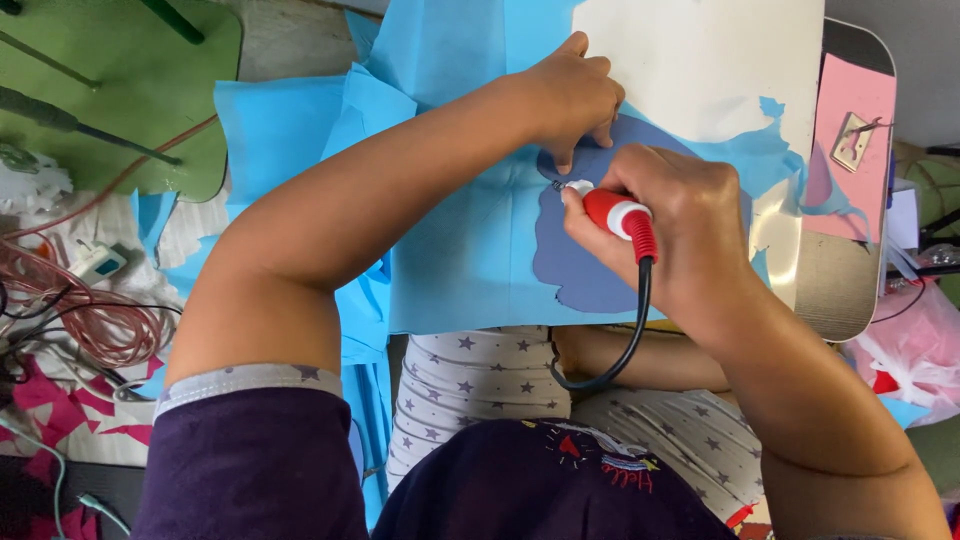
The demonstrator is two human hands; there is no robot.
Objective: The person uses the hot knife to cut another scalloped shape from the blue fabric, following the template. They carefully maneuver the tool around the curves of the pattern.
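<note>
Blue fabric [470,250] lies spread over a pale board [700,60] that rests across the person's lap, with a darker blue-grey shape [580,270] showing on the sheet near its middle. The right hand [670,230] is closed around a red-and-white cutting tool [615,212], its tip touching the fabric at the upper edge of the dark shape, and a black cord [630,330] trails from the tool's back end down toward the lap. The left hand [575,95] presses down on the fabric just above the tool, fingers curled and fingertips planted at the rim of the dark shape; it holds nothing but pins the sheet flat. More blue sheets [290,130] lie loosely piled to the left, overlapping one another. A pink sheet [850,150] sits on the board's right end with a small tan piece [855,140] on it. At far right a pink plastic bag [915,350] bulges, its contents not clear. A green board [130,90] and tangled wires [80,310] lie at left.
</note>
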